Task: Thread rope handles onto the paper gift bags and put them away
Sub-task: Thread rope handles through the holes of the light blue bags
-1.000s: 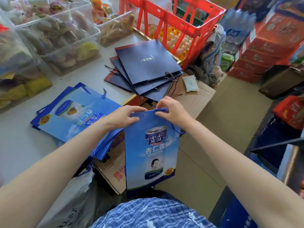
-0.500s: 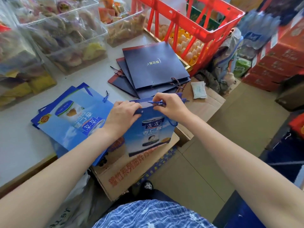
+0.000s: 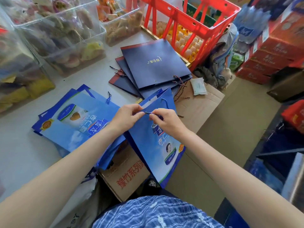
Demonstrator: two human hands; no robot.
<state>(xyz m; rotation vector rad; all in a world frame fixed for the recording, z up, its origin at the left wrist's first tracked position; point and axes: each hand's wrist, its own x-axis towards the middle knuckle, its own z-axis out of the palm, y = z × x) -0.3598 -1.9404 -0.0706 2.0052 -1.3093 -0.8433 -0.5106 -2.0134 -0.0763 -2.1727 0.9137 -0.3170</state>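
Bags (image 3: pixel 77 119) are lying stacked on the table (image 3: pixel 19 155); the blue bag (image 3: pixel 153 139), upright a second ago, is now tilting over the carton while left hand (image 3: pixel 126 117) and right hand (image 3: pixel 166 121) are pinching the rope end (image 3: pixel 147 113), threading apparently underway.

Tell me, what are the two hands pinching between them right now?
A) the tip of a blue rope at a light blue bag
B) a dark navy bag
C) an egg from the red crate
A: the left hand and right hand pinch the blue rope at the light blue bag.
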